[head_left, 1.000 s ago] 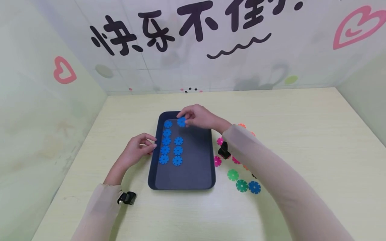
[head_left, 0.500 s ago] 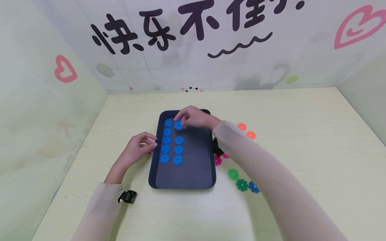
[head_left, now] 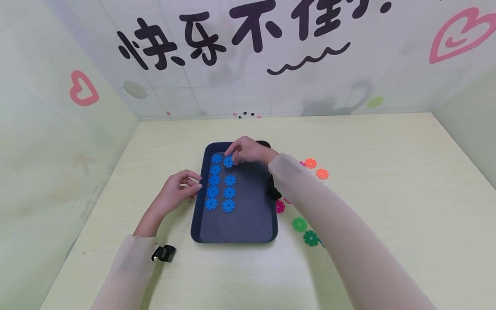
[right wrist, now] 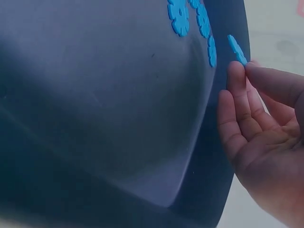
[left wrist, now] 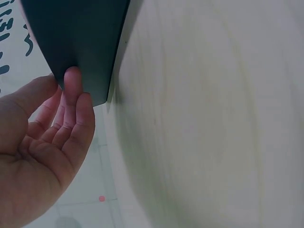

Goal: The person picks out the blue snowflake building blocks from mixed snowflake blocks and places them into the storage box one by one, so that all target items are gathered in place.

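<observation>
A dark rectangular tray (head_left: pixel 248 228) holds blue notched plastic discs in two columns, one of them a blue disc (head_left: pixel 230 192) in the right column. Over the tray's far end, my right hand (head_left: pixel 248 150) pinches another blue disc (right wrist: pixel 237 50) between thumb and fingertips. In the right wrist view that disc stands tilted, apart from the flat ones. My left hand (head_left: pixel 176 191) is at the tray's left rim. Its thumb reaches the rim's edge while the fingers (left wrist: pixel 73 88) lie against the outer wall, lightly pinching it.
Right of the tray, loose discs lie on the pale table (head_left: pixel 387 172): orange (head_left: pixel 322 173), pink (head_left: pixel 280 206), light green (head_left: pixel 299 224) and dark green (head_left: pixel 311 238). My right sleeve (head_left: pixel 341 215) hides part of them. A printed wall (head_left: pixel 248 86) stands behind the table.
My right hand has moved slightly left and toward me with the blue disc, now beside the top disc of the left column. The left hand keeps its place at the rim.
</observation>
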`<action>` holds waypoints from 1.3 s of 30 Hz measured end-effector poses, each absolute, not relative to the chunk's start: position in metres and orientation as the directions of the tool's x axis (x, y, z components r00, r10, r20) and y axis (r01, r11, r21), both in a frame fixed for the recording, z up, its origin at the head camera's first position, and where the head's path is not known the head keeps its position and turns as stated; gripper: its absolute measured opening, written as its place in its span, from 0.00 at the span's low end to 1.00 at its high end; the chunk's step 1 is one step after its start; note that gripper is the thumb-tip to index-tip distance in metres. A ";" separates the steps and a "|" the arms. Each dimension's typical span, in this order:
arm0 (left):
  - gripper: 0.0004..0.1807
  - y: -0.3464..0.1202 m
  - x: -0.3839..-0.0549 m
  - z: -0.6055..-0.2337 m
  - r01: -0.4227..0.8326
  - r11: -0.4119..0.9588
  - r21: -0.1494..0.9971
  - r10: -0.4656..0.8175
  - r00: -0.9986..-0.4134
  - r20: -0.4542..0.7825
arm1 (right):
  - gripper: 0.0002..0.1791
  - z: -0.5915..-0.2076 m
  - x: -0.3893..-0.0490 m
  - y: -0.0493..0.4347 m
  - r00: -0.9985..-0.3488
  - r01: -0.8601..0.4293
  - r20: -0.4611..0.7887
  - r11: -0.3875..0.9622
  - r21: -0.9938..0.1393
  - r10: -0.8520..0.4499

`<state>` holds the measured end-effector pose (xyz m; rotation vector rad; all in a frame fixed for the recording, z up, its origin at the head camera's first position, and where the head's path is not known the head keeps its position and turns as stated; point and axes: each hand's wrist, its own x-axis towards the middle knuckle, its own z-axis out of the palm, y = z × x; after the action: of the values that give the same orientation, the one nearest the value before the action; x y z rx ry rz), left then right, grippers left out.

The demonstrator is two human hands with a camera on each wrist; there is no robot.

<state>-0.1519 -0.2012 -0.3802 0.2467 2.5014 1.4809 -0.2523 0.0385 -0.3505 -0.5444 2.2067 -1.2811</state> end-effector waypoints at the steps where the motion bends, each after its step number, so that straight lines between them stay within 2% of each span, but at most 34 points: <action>1: 0.12 -0.201 -0.152 -0.380 0.031 0.476 0.879 0.257 -0.960 -0.106 | 0.14 -0.351 -0.252 0.038 -0.780 -0.078 -0.242 0.473 -0.877 -0.577; 12: 0.12 -0.202 -0.152 -0.380 0.042 0.475 0.879 0.262 -0.960 -0.096 | 0.13 -0.362 -0.255 0.033 -0.770 -0.062 -0.290 0.520 -0.852 -0.568; 39: 0.12 -0.202 -0.151 -0.381 0.041 0.482 0.875 0.259 -0.961 -0.098 | 0.12 -0.365 -0.249 0.028 -0.828 -0.052 -0.316 0.624 -0.780 -0.464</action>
<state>-0.1514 -0.2019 -0.3813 0.2588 2.5114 1.4738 -0.2487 0.0280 -0.3651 -0.4051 2.3518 -1.1069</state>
